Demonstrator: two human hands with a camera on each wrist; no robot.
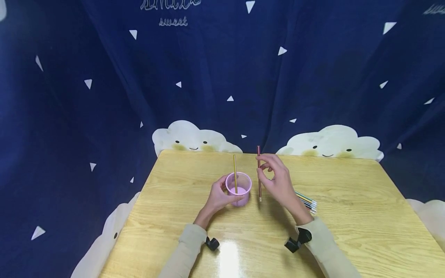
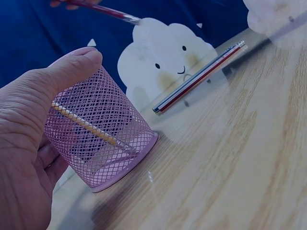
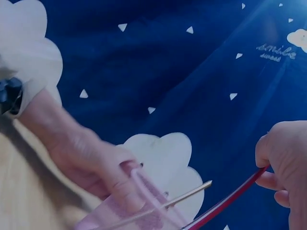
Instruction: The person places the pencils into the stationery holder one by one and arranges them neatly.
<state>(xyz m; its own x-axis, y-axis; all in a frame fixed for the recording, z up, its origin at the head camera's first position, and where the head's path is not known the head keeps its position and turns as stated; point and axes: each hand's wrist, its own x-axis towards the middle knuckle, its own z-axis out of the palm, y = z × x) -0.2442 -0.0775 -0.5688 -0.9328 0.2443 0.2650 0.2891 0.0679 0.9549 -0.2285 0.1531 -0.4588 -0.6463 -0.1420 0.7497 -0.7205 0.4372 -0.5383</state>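
Observation:
A pink mesh pen cup (image 1: 240,199) stands on the table, and my left hand (image 1: 219,197) grips it round the side, thumb toward me. Inside the cup leans a yellow pencil (image 1: 235,173); its lower end shows through the mesh in the left wrist view (image 2: 86,125). Just right of the cup, my right hand (image 1: 278,179) pinches a dark red pencil (image 1: 259,185) between thumb and fingers. That pencil hangs nearly upright, apart from the cup, its lower end above the table. In the right wrist view the red pencil (image 3: 230,199) runs down toward the cup's rim.
Several pencils (image 1: 306,202) lie together on the wooden table (image 1: 180,173), partly behind my right wrist. A dark blue curtain (image 1: 215,69) with white clouds and triangles hangs behind the table. Small black devices (image 1: 298,240) are strapped on both wrists.

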